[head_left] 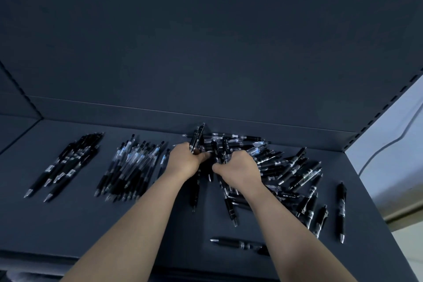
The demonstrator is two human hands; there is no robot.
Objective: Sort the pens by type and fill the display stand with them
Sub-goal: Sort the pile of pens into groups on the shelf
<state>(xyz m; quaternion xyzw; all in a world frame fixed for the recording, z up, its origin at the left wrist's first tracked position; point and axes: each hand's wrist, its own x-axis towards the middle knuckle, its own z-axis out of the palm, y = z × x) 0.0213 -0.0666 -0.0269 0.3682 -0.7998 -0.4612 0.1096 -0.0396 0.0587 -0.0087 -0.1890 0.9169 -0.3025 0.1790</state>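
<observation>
Fingers first: the left hand [183,160] is curled tight around a small bundle of black click pens with silver bands [197,138], their ends poking up toward twelve o'clock, likely so matching ones gather in one fist while the sorting goes on. The right hand [238,170] is closed down into the heap, fingers buried among the barrels, so I cannot tell exactly which pen it pinches. Spreading out from there, the unsorted heap of black and clear plastic pens [286,171] fans toward three o'clock, strays lying loose at five. Over at nine o'clock sit two tidy groups, laid parallel to keep types apart: a clear-barrelled pen pile [132,167] nearer, an all-black pen pile [66,162] farther out. All rest on the dark grey metal shelf [91,224]; roughly half looks sorted.
</observation>
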